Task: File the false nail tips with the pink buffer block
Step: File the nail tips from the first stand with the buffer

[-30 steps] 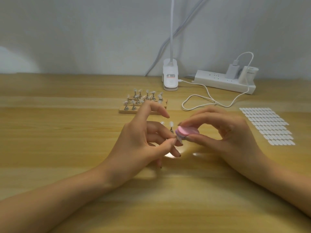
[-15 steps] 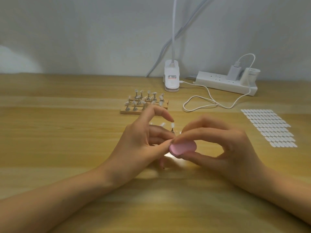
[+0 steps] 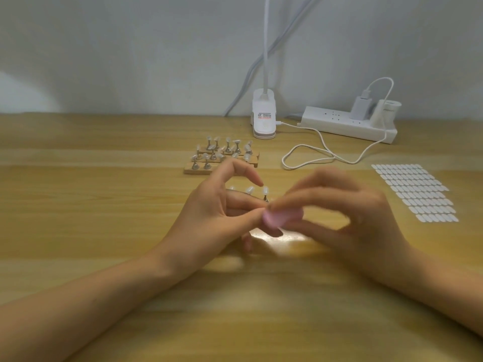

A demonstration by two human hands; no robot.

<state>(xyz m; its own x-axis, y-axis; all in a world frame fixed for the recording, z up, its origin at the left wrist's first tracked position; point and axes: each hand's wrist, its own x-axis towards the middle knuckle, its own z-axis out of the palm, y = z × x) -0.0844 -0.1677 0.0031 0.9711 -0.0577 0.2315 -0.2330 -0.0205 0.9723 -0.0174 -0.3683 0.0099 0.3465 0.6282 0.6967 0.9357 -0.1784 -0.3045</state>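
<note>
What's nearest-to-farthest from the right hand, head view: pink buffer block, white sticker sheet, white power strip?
1. Pink buffer block, pinched by the right hand.
2. White sticker sheet, on its right.
3. White power strip, back at the wall.

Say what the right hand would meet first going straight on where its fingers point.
Likely the left hand, whose thumb tip sits right at the blurred pink oval buffer block that the right hand pinches.

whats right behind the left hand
False nail tips on stands poke up behind the left hand; its fingers cover their base. Farther back, a wooden rack of more tips.
</note>
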